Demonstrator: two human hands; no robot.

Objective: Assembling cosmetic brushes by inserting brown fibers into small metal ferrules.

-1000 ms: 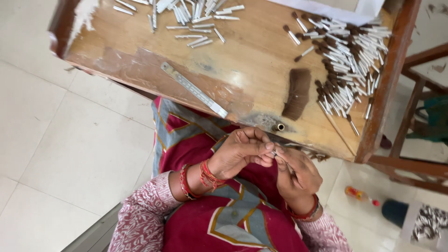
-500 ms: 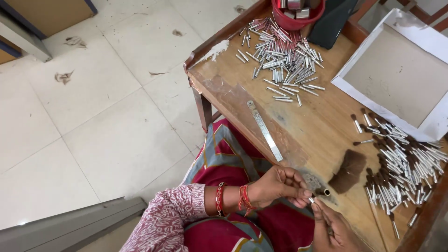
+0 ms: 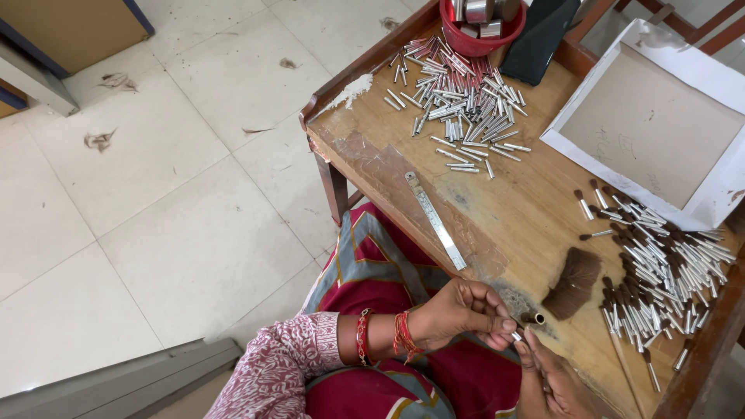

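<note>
My left hand (image 3: 466,314), with red bangles at the wrist, pinches a small silver tube (image 3: 516,335) at the near edge of the wooden table (image 3: 535,209). My right hand (image 3: 551,380) comes up from the bottom edge, and its fingertips meet the same tube from the other side. A short brass-coloured tube (image 3: 534,318) stands on the table just beyond the fingers. A tuft of dark brown hair (image 3: 573,283) lies next to it. What sits inside the silver tube is hidden by my fingers.
A steel ruler (image 3: 436,221) lies along the table edge. Several bare silver tubes (image 3: 458,85) are heaped at the far side, below a red bowl (image 3: 481,27). Several tubes with hair tips (image 3: 660,264) pile at the right, near a shallow white cardboard tray (image 3: 652,116). Tiled floor (image 3: 171,194) is on the left.
The view has swung, so the table sits further right and more of the floor shows. Both hands stay together at the table edge on the small tube.
</note>
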